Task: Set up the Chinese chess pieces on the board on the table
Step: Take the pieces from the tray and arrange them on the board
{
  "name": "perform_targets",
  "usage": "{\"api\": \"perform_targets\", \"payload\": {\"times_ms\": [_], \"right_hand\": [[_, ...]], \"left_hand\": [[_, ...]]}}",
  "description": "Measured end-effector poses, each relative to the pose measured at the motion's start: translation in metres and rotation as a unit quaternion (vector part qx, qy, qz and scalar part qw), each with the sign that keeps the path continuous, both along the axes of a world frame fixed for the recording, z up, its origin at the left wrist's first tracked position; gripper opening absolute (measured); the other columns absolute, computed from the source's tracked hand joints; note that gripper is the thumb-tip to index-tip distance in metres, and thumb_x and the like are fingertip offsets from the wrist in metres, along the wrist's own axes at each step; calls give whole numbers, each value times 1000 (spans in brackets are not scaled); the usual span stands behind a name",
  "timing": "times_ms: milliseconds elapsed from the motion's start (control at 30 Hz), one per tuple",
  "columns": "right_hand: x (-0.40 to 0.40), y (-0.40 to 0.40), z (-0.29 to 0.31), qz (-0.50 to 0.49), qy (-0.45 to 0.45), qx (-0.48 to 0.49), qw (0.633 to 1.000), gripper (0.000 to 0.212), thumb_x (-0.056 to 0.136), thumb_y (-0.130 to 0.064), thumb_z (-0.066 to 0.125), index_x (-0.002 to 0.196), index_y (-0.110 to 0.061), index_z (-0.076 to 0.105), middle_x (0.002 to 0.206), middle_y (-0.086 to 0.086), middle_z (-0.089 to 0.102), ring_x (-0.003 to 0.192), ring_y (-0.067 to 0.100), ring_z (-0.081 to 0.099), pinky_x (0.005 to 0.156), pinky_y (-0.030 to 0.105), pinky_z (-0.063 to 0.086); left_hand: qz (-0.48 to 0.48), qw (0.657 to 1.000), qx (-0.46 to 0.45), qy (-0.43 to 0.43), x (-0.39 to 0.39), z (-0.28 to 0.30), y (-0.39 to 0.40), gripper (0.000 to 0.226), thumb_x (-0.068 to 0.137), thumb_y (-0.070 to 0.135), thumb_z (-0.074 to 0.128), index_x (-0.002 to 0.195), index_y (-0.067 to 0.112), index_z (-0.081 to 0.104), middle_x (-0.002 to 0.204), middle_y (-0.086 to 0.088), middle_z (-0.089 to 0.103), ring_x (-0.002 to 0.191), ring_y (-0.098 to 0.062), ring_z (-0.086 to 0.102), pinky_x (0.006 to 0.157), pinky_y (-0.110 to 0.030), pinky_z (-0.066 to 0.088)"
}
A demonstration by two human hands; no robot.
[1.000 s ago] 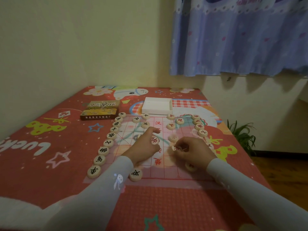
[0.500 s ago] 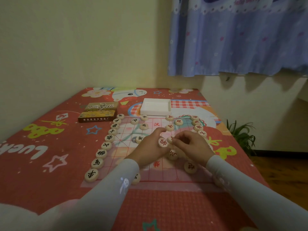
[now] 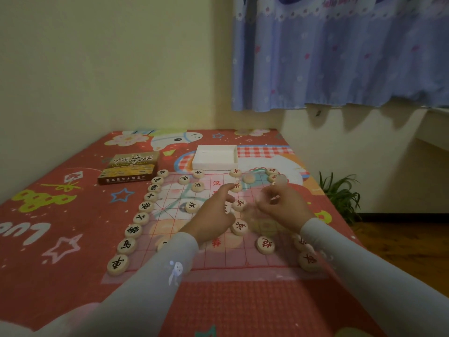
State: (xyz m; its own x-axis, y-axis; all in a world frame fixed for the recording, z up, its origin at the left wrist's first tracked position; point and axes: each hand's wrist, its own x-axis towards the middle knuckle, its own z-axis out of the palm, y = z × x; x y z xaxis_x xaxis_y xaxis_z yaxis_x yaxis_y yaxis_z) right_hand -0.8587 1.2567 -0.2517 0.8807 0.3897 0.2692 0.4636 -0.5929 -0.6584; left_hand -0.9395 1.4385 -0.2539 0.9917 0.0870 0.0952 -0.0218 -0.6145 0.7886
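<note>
Evidently, the chess pieces (image 3: 239,227) lay scattered across the board (image 3: 218,254) on the worktop. Left hand (image 3: 213,216) open above them; right hand (image 3: 283,203) blurred, grip indeterminate. Light, rigid discs, best pinched by the rim.

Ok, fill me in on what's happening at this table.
A person is setting out Chinese chess pieces on a pink board spread over a red cartoon tablecloth. Both hands work over the middle: the left hand reaches among the red-lettered pieces, the right hand is blurred, so what it holds is unclear. A black-lettered row already lines the board's left edge. A white tray and the game's box sit behind the board.
</note>
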Motion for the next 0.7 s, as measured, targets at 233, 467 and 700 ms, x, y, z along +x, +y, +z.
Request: {"api": "perform_targets", "payload": {"times_ms": [233, 467, 700], "right_hand": [[25, -44, -5, -133, 38, -32, 990, 46, 85, -37, 69, 125, -18, 57, 121, 2, 63, 99, 17, 60, 81, 33, 55], [35, -39, -11, -142, 56, -108, 982, 28, 82, -44, 69, 98, -22, 64, 93, -3, 67, 75, 9, 59, 54, 21, 44], [39, -29, -9, -137, 60, -150, 977, 20, 87, -37, 64, 97, -20, 66, 91, -3, 61, 71, 9, 53, 49, 20, 36]], "left_hand": [[30, 999, 41, 4, 1, -6, 6, 60, 86, 14, 59, 136, 34, 32, 117, 1, 39, 79, -10, 50, 65, -26, 42], [38, 999, -19, -6, 4, -8, 4, 63, 82, 17, 69, 132, 37, 36, 106, 6, 53, 78, -14, 59, 59, -26, 49], [37, 999, -36, -17, -5, -3, 9, 49, 79, 19, 76, 119, 34, 51, 98, 14, 59, 93, -1, 56, 65, -13, 43]]}}
